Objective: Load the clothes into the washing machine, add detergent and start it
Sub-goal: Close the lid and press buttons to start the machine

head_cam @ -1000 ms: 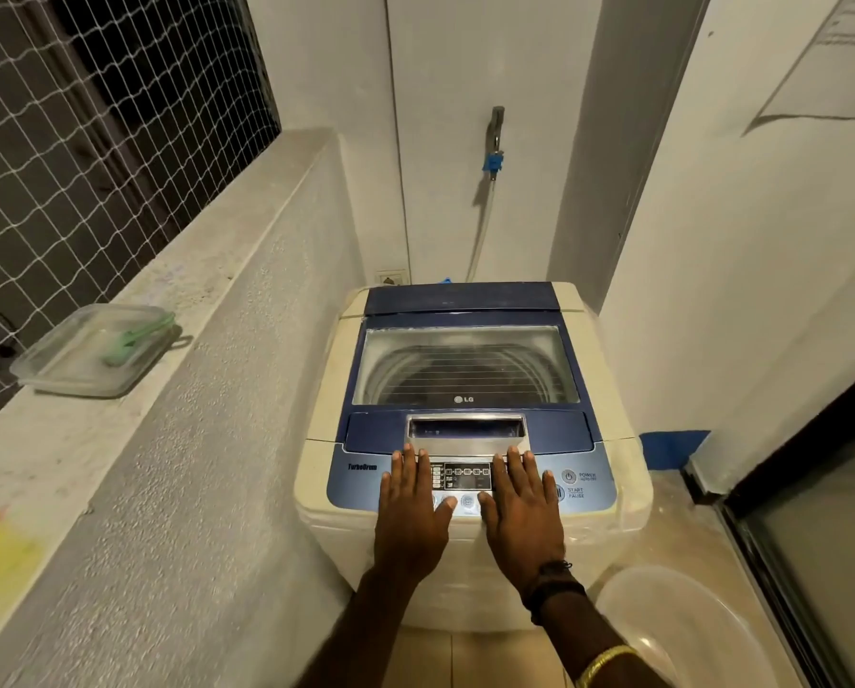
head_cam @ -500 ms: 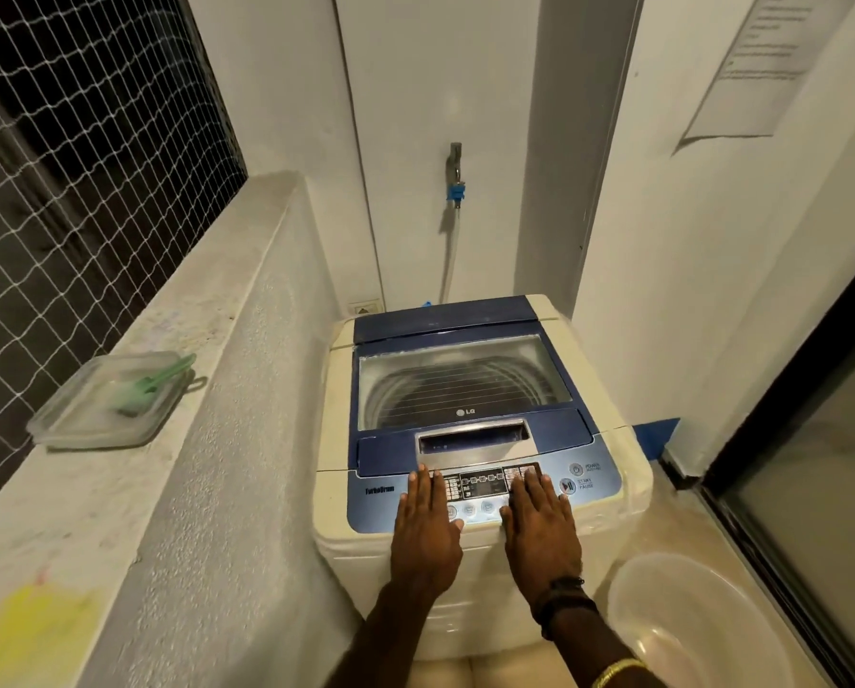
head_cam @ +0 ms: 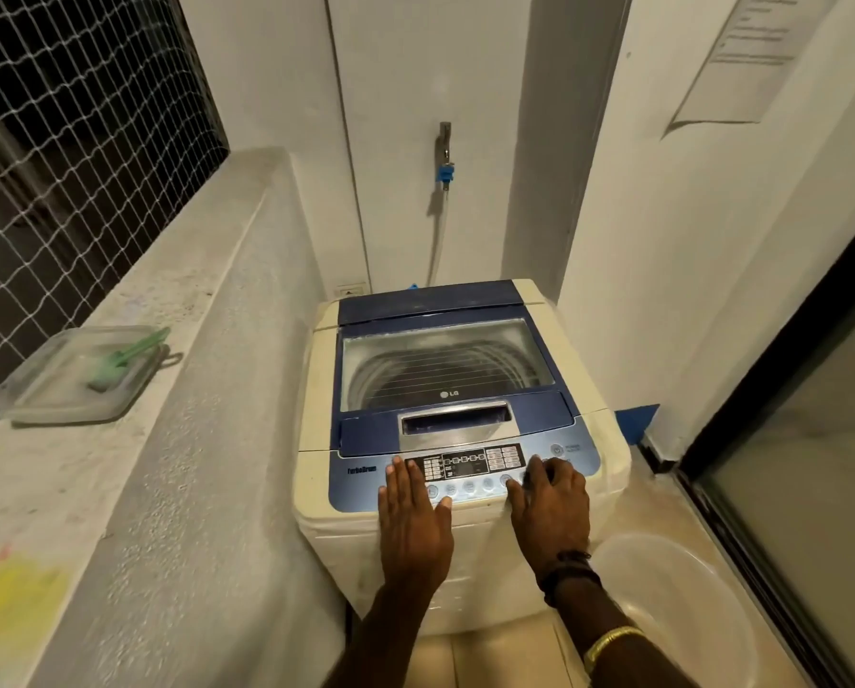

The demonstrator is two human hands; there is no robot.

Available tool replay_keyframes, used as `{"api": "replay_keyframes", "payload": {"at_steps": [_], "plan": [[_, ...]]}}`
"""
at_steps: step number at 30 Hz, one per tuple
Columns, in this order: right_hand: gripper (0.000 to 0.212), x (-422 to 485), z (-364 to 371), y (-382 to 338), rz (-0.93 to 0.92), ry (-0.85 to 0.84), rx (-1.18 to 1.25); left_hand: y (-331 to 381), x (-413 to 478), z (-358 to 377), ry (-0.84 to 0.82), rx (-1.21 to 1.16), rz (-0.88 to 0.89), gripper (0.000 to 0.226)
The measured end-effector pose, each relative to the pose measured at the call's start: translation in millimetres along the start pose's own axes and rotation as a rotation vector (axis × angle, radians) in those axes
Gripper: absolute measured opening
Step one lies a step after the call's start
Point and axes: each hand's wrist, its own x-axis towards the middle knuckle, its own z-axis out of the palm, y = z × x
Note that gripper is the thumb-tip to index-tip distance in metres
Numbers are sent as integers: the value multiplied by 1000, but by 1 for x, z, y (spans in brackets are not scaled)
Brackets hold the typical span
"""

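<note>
Right hand (head_cam: 554, 504) has slid toward the 3 o'clock end of the control panel (head_cam: 465, 461) since a moment ago, and its fingers have gone from flat to curled. It's holding nothing, tips down by the buttons. Left hand (head_cam: 413, 518) barely budged: flat, fingers straight, resting at the panel's 9 o'clock end.

The washing machine (head_cam: 318, 389) has its lid (head_cam: 440, 369) shut. Through the glass I only see drum ribs and can't make out any clothes. The basin (head_cam: 678, 588) on the floor at 4 o'clock looks empty, so my guess is loading's done. Detergent? Can't tell. There's a plastic box (head_cam: 53, 394) with a green scoop (head_cam: 127, 355) on the ledge at 9 o'clock. Tap (head_cam: 445, 141) is at 12 o'clock. I reckon what's left is power and start.
</note>
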Motion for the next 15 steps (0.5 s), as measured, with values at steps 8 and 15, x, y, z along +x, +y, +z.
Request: {"api": "replay_keyframes", "payload": {"at_steps": [8, 15], "plan": [[63, 10, -7, 19, 8, 11, -47, 3, 2, 14, 104, 66, -75, 69], [74, 13, -8, 23, 0, 4, -50, 3, 5, 17, 103, 67, -79, 66]]}}
